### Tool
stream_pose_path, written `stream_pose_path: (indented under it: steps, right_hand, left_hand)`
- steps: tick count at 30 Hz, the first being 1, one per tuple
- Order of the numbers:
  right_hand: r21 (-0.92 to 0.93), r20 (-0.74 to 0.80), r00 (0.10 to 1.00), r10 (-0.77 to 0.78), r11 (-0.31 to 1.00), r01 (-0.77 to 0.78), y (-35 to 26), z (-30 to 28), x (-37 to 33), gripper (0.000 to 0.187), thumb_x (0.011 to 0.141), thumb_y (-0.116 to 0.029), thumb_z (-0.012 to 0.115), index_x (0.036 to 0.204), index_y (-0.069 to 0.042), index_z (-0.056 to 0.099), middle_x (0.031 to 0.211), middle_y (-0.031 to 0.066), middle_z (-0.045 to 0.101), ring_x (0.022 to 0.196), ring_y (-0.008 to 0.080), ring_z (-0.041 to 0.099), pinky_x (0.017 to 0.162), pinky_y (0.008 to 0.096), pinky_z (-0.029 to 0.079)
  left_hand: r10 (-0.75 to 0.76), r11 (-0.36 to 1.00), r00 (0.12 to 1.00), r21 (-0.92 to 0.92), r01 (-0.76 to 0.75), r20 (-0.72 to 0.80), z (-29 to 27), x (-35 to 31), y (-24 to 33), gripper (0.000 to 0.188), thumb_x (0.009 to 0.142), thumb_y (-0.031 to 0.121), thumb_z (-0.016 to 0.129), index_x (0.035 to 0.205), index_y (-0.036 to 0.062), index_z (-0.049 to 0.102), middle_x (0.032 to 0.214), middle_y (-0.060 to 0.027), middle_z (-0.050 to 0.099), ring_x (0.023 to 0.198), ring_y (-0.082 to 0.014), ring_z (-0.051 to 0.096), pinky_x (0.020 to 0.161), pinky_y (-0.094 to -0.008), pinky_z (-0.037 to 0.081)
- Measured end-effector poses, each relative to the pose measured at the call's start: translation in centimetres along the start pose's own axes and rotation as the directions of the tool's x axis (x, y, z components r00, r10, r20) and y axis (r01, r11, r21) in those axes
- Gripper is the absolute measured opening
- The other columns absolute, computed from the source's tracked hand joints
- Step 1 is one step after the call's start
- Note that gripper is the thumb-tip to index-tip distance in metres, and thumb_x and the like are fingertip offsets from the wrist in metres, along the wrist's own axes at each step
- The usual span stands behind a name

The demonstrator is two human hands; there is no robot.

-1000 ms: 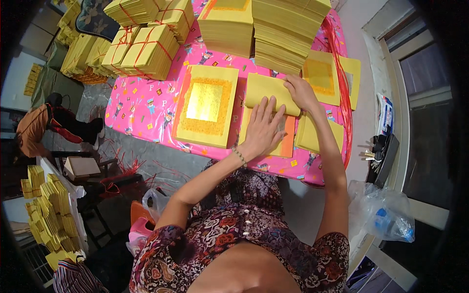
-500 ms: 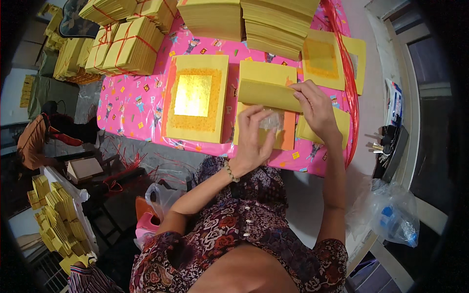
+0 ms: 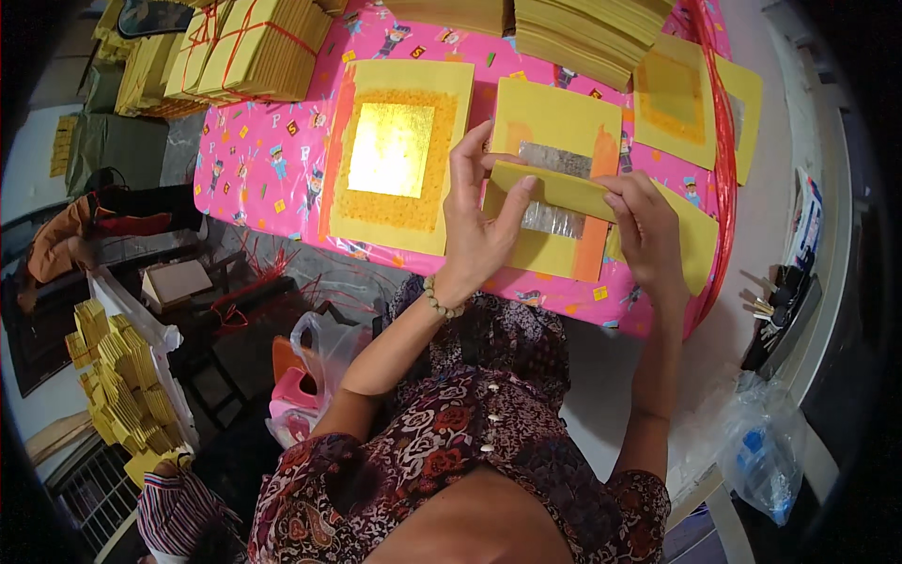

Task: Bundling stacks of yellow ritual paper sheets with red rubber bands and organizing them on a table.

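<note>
I see folded yellow strip [image 3: 567,192] over silver-patched sheet [image 3: 552,224] on pink worktop [image 3: 254,162]; long axis left-right. Left hand's [image 3: 481,221] fingers grasp left end, right hand's [image 3: 648,226] fingers pinch right end. Neither hand nearer.

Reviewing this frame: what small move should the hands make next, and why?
Probably pinch the folded yellow paper flatter along its length: the left hand grips its left end and the right hand its right, so both could press evenly on this narrow band crossing the silver patch.
</note>
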State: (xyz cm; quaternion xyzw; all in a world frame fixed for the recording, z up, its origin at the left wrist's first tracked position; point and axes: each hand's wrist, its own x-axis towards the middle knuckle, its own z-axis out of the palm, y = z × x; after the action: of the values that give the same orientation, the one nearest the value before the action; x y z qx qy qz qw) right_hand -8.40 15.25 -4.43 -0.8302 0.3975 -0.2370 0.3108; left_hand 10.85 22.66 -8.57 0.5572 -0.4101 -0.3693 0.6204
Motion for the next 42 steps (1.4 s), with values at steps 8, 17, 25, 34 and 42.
stream_pose_path:
  steps: [8,17,25,34,42]
  right_hand:
    - [-0.024,0.006,0.999,0.04,0.999,-0.04,0.1,1.3,-1.5,0.019,0.085,0.001,0.062,0.104,-0.005,0.063,0.086,0.0103,0.057,0.076,0.0264,0.059,0.066,0.0362,0.047]
    - [0.077,0.037,0.985,0.166,0.983,-0.169,-0.5,2.1,-2.2,0.012,0.087,-0.004,0.064,0.099,-0.002,0.061,0.083,0.01,0.057,0.071,0.0225,0.058,0.065,0.0331,0.048]
    - [0.314,0.003,0.927,0.375,0.88,-0.357,-0.6,3.0,-2.6,0.007,0.09,-0.006,0.061,0.087,0.0,0.058,0.077,0.0051,0.057,0.069,0.0106,0.054,0.062,0.0289,0.046]
    - [0.37,0.266,0.881,0.392,0.802,-0.469,1.0,1.8,-1.5,0.01,0.086,-0.007,0.062,0.08,0.0,0.063,0.058,-0.0056,0.042,0.056,0.0022,0.037,0.05,0.0228,0.029]
    - [0.365,0.63,0.735,0.25,0.741,-0.564,3.4,1.1,-0.1,0.019,0.091,-0.016,0.062,0.081,0.0,0.062,0.063,-0.0072,0.049,0.058,0.0005,0.039,0.05,0.0218,0.031]
  left_hand:
    - [-0.011,1.0,1.0,0.008,0.011,0.001,0.3,-0.6,-0.6,0.043,0.09,0.0,0.063,0.127,-0.0005,0.041,0.106,-0.0065,0.053,0.099,-0.0105,0.053,0.084,-0.0238,0.045]
    - [0.004,0.996,1.0,0.091,-0.002,-0.03,0.0,-1.1,-2.5,0.037,0.089,0.0,0.065,0.118,-0.0005,0.042,0.105,-0.0066,0.051,0.096,-0.0105,0.052,0.082,-0.0232,0.045]
    - [-0.065,0.998,0.996,-0.02,0.064,-0.056,0.7,-1.8,-1.6,0.038,0.085,0.003,0.068,0.116,-0.002,0.046,0.1,-0.0087,0.053,0.098,-0.0153,0.054,0.086,-0.0288,0.044]
    - [-0.05,0.988,0.994,0.153,0.036,0.093,-0.4,-2.4,-3.0,0.06,0.074,0.006,0.078,0.123,0.0001,0.044,0.099,-0.012,0.053,0.092,-0.0191,0.056,0.08,-0.0311,0.048]
    - [-0.073,0.965,0.979,0.261,0.021,0.192,-1.3,-2.6,-3.7,0.058,0.078,0.0,0.077,0.125,0.002,0.042,0.106,-0.0066,0.052,0.097,-0.0141,0.055,0.086,-0.0271,0.048]
